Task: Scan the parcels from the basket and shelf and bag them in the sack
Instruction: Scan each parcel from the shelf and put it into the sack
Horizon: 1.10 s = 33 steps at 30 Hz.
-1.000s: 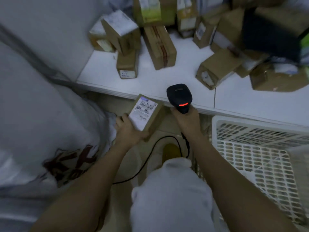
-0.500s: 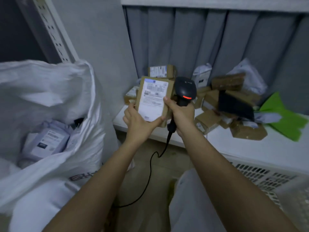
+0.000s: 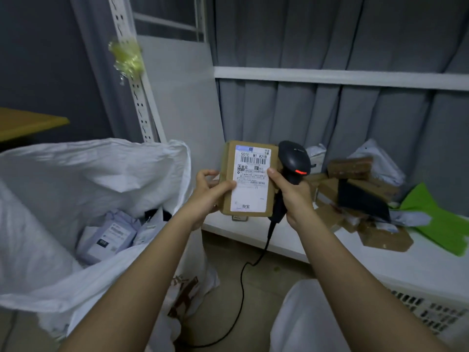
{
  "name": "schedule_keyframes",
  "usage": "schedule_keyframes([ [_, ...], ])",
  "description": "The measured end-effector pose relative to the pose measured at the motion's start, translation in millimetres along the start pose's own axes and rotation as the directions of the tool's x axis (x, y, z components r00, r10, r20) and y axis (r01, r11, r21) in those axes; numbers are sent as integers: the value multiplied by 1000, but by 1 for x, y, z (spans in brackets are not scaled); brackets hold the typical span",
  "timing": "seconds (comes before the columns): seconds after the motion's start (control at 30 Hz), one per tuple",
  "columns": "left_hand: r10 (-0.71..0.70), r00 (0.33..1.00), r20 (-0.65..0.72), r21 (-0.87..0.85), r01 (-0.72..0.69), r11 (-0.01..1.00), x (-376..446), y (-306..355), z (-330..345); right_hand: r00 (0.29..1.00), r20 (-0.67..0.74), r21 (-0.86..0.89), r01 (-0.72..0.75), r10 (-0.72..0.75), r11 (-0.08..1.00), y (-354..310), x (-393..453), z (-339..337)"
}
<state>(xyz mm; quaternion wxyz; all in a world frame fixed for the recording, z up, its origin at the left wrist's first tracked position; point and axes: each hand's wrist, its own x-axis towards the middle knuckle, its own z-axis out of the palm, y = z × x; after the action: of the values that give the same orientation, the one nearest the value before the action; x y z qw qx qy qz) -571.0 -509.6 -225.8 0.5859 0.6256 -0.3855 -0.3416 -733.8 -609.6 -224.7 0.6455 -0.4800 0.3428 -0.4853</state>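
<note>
Box point(image 3: 250, 177) held up in front of the shelf point(image 3: 406, 260), label facing the person so it's readable. Left hand point(image 3: 206, 193) fingers curl round its left edge; right hand point(image 3: 291, 191) grips the scanner point(image 3: 293, 161) w/ thumb steadying the box. Sack point(image 3: 101, 174) gapes open near left, prob. next stop.

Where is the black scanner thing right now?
In the head view, the scanner is right of center, gripped by the right hand, just behind the box.
</note>
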Motion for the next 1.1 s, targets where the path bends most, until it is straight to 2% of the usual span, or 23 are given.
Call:
schedule_keyframes([
  [0.13,47,995,-90,-29,-50,998,-6,13,-19,997,-20,-127,66,-69,990,-23,-7,14],
  [0.27,170,954,-246,-27,-182,983,-12,44,-36,993,46,-191,115,-108,975,-48,-17,28],
  [0.4,266,907,-326,73,-256,964,-13,70,-48,976,215,-293,97,-34,951,-69,-29,36],
  [0.5,232,914,-333,90,-214,973,-11,75,-58,916,398,-346,103,47,933,-79,-40,38],
  [0.57,218,921,-322,106,-194,975,-8,76,-63,884,465,-382,153,46,911,-80,-51,40],
  [0.73,229,922,-312,128,-198,972,-6,79,-64,895,445,-453,208,18,867,-76,-67,39],
  [0.87,213,923,-321,127,-181,975,-8,78,-65,894,448,-437,204,15,876,-77,-71,40],
  [1.03,211,923,-322,89,-192,977,-10,73,-68,895,446,-418,187,21,889,-78,-73,42],
  [1.1,196,921,-336,12,-204,979,-15,71,-76,897,440,-392,162,30,906,-75,-73,43],
])
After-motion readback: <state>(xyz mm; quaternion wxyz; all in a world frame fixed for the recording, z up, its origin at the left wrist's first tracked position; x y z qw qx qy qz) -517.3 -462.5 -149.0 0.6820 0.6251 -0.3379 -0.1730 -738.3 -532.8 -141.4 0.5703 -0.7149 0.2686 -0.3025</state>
